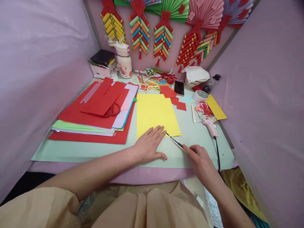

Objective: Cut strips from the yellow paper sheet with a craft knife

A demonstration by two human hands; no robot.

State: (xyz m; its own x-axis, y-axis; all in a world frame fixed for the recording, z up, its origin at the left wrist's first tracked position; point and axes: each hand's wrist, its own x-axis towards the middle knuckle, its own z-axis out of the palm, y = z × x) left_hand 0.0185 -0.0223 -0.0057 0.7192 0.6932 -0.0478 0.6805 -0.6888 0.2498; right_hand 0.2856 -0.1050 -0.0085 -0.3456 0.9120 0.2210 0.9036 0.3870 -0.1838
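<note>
We should hold the bright yellow rectangular paper (155, 112) flat on the pale green tabletop (83, 152) and guide the slim black-and-white bladed tool (176, 142) steadily, clear of our left hand (150, 143), which lies outspread across the paper's near edge. Our right hand (199, 156) grips the tool, its tip at that edge.

Ref = yellow sheet (156, 110). Its near edge: partly covered by left hand (149, 144). Near-right of it: knife (177, 142), rear end hidden in right hand (201, 158). Left of it: scissors (119, 110), blades out of sight. Beyond it: fans (205, 12) cropped up top, bottle (123, 65) lettering too small.
</note>
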